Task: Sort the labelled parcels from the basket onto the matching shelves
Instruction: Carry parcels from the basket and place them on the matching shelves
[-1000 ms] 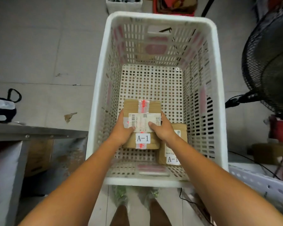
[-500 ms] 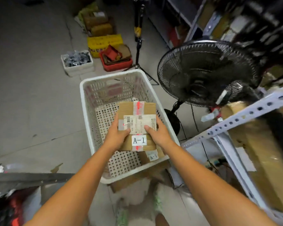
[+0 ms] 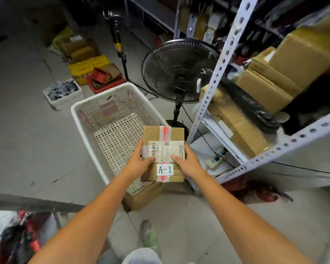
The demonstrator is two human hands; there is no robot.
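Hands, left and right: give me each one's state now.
Left hand: grips the A-1 parcel by its left edge.
Right hand: grips the same parcel's right edge.

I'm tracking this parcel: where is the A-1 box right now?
The box is centre frame in the head view, held between the left hand and right hand over the near right corner of the basket, just left of the shelf post.

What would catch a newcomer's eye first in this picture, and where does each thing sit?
First, the brown cardboard parcel with a white A-1 label, gripped at centre frame by the left hand and right hand. Behind it on the floor stands a white perforated plastic basket. To the right, a black round pedestal fan stands beside a white slotted metal shelf rack stacked with brown cartons.
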